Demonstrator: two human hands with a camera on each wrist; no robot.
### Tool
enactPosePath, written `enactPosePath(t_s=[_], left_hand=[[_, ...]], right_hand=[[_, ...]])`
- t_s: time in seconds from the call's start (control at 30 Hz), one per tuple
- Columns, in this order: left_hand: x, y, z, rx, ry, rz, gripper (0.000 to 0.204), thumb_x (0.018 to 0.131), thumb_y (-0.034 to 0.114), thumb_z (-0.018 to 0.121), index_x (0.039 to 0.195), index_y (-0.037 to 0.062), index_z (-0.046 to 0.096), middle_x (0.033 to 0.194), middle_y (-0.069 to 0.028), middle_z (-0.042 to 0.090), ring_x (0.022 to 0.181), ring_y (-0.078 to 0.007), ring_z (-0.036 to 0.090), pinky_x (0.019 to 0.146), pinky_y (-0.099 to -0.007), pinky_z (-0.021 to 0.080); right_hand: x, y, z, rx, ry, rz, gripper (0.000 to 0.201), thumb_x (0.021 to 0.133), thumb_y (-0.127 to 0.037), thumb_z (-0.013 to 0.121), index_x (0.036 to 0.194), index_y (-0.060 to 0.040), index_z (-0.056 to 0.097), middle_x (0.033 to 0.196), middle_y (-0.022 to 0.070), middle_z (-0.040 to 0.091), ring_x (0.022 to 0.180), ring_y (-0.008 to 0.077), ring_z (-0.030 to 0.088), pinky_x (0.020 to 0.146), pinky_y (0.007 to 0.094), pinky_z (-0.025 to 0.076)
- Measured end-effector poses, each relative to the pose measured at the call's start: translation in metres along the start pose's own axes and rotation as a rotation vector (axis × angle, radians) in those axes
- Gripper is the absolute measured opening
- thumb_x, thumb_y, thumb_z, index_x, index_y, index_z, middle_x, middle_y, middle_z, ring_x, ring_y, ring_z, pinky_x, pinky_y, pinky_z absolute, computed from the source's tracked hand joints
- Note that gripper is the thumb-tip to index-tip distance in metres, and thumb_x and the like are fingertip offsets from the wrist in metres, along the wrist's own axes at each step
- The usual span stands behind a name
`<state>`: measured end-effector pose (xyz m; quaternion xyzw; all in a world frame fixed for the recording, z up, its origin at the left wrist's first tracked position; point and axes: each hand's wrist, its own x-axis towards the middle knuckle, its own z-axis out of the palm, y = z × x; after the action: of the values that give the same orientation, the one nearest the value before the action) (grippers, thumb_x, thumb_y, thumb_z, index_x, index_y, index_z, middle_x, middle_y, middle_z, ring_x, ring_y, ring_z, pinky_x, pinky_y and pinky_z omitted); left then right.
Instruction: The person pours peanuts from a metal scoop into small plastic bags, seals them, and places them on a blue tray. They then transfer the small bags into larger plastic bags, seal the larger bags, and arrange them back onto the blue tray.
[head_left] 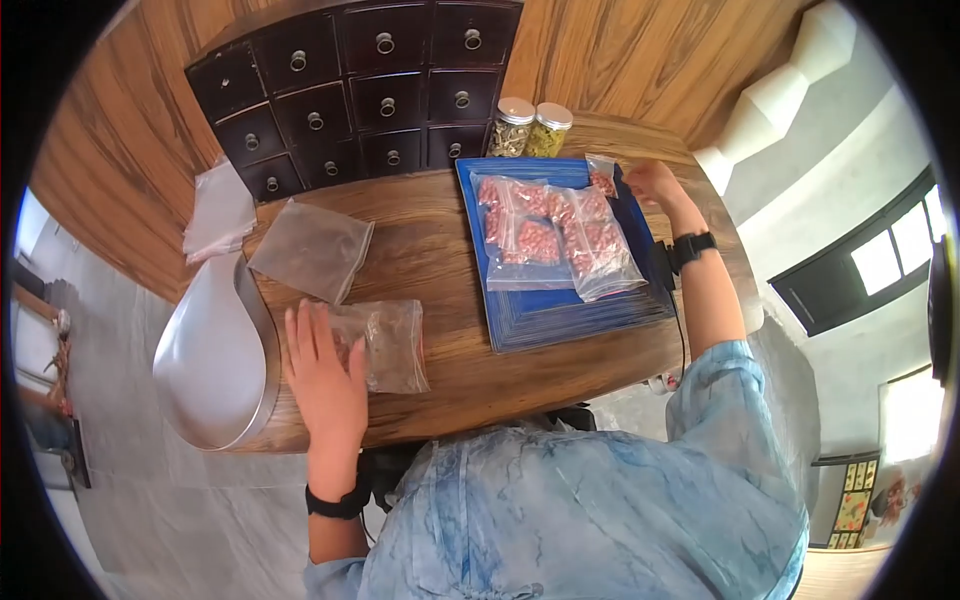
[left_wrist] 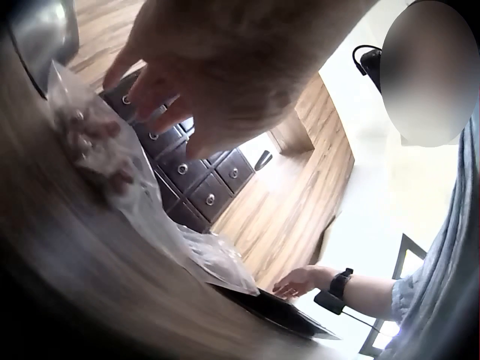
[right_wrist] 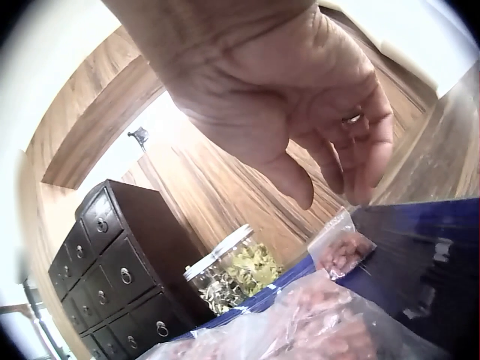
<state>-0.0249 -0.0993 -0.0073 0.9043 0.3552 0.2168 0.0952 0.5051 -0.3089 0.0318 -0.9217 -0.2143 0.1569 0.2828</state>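
In the head view my left hand [head_left: 328, 378], fingers spread, is over the left part of a clear zip bag [head_left: 397, 346] near the table's front edge. The left wrist view has that hand [left_wrist: 217, 82] above a bag with reddish pieces [left_wrist: 97, 142]; contact cannot be told. My right hand [head_left: 655, 185] is beside a small bag of pink pieces [head_left: 602, 176] at the blue tray's [head_left: 560, 325] back right corner. Seen from the right wrist, the hand [right_wrist: 292, 97] hangs with loosely bent fingers above the small bag [right_wrist: 343, 251], holding nothing. Larger bags of pink pieces [head_left: 530, 240] lie on the tray.
A dark drawer cabinet [head_left: 350, 95] stands at the back, with two lidded jars [head_left: 512, 128] [head_left: 549, 132] to its right. An empty clear bag [head_left: 312, 250], a stack of bags [head_left: 222, 210] and a silver scoop-shaped tray [head_left: 212, 350] are on the left.
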Motion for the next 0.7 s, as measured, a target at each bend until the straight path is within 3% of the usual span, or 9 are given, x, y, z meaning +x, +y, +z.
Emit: enactPosePath(t_s=[0.07, 0.2, 0.27, 0.3, 0.43, 0.5, 0.57, 0.6, 0.7], left_hand=[[-0.007, -0.011, 0.002, 0.089, -0.158, -0.066, 0.074, 0.088, 0.033, 0.059, 0.145, 0.0043, 0.022, 0.150, -0.0171, 0.023, 0.140, -0.0350, 0.018, 0.110, -0.0541, 0.015], [-0.011, -0.018, 0.005, -0.040, -0.289, -0.133, 0.085, 0.087, 0.041, 0.060, 0.148, 0.0050, 0.012, 0.153, -0.0151, 0.016, 0.141, -0.0340, 0.014, 0.110, -0.0577, 0.009], [-0.010, -0.016, 0.004, 0.002, -0.315, -0.151, 0.088, 0.086, 0.042, 0.059, 0.148, 0.0048, 0.009, 0.153, -0.0151, 0.017, 0.141, -0.0350, 0.015, 0.110, -0.0581, 0.010], [-0.010, -0.017, 0.005, 0.001, -0.308, -0.147, 0.087, 0.086, 0.042, 0.059, 0.148, 0.0046, 0.010, 0.153, -0.0154, 0.017, 0.141, -0.0355, 0.015, 0.110, -0.0583, 0.010], [-0.012, -0.020, 0.009, -0.014, -0.280, -0.126, 0.086, 0.087, 0.042, 0.059, 0.147, 0.0039, 0.011, 0.152, -0.0169, 0.018, 0.140, -0.0370, 0.015, 0.110, -0.0587, 0.009], [-0.013, -0.020, 0.009, -0.033, -0.246, -0.128, 0.083, 0.087, 0.040, 0.059, 0.147, 0.0034, 0.014, 0.151, -0.0177, 0.020, 0.140, -0.0376, 0.016, 0.110, -0.0590, 0.009], [-0.013, -0.018, 0.008, -0.058, -0.190, -0.143, 0.080, 0.087, 0.037, 0.061, 0.145, 0.0026, 0.017, 0.150, -0.0182, 0.023, 0.139, -0.0379, 0.017, 0.109, -0.0596, 0.008], [-0.012, -0.015, 0.006, -0.049, -0.122, -0.117, 0.075, 0.087, 0.033, 0.061, 0.143, 0.0020, 0.022, 0.148, -0.0188, 0.026, 0.138, -0.0378, 0.021, 0.109, -0.0580, 0.012], [-0.006, -0.001, -0.010, -0.144, 0.044, -0.023, 0.059, 0.088, 0.024, 0.060, 0.136, 0.0000, 0.036, 0.140, -0.0191, 0.037, 0.130, -0.0371, 0.034, 0.105, -0.0510, 0.027]], right_hand=[[0.007, -0.001, 0.005, -0.055, 0.052, -0.009, 0.030, 0.076, -0.027, 0.069, 0.070, 0.0010, 0.062, 0.058, 0.0076, 0.058, 0.051, 0.0160, 0.056, 0.044, 0.0303, 0.043], [0.013, -0.020, 0.019, -0.254, 0.059, 0.075, 0.038, 0.073, -0.033, 0.074, 0.067, 0.0022, 0.062, 0.059, 0.0106, 0.062, 0.052, 0.0178, 0.060, 0.047, 0.0310, 0.048], [-0.001, -0.025, 0.026, -0.003, 0.023, -0.102, 0.038, 0.071, -0.033, 0.076, 0.067, 0.0024, 0.063, 0.061, 0.0080, 0.062, 0.054, 0.0160, 0.056, 0.049, 0.0299, 0.046], [-0.006, -0.027, 0.029, 0.122, 0.003, -0.191, 0.038, 0.070, -0.033, 0.076, 0.068, 0.0025, 0.064, 0.062, 0.0067, 0.062, 0.055, 0.0151, 0.055, 0.050, 0.0293, 0.044], [0.018, -0.026, 0.033, -0.223, 0.042, -0.067, 0.032, 0.073, -0.027, 0.075, 0.070, 0.0029, 0.066, 0.065, 0.0082, 0.066, 0.059, 0.0145, 0.061, 0.056, 0.0291, 0.049], [-0.016, -0.053, 0.025, -0.249, 0.059, -0.060, 0.021, 0.078, -0.019, 0.072, 0.071, -0.0002, 0.066, 0.065, 0.0086, 0.066, 0.059, 0.0141, 0.063, 0.057, 0.0278, 0.051], [0.039, -0.004, 0.031, 0.132, 0.019, -0.109, 0.012, 0.081, -0.011, 0.069, 0.079, -0.0001, 0.067, 0.071, 0.0079, 0.067, 0.063, 0.0159, 0.064, 0.058, 0.0281, 0.051], [0.058, 0.013, 0.032, 0.322, 0.000, -0.132, 0.008, 0.082, -0.008, 0.067, 0.082, -0.0001, 0.067, 0.074, 0.0076, 0.067, 0.066, 0.0168, 0.064, 0.059, 0.0283, 0.051], [0.004, -0.032, 0.016, 0.387, 0.063, -0.271, 0.012, 0.085, -0.006, 0.064, 0.096, -0.0021, 0.061, 0.081, 0.0075, 0.065, 0.069, 0.0151, 0.063, 0.062, 0.0255, 0.051]])
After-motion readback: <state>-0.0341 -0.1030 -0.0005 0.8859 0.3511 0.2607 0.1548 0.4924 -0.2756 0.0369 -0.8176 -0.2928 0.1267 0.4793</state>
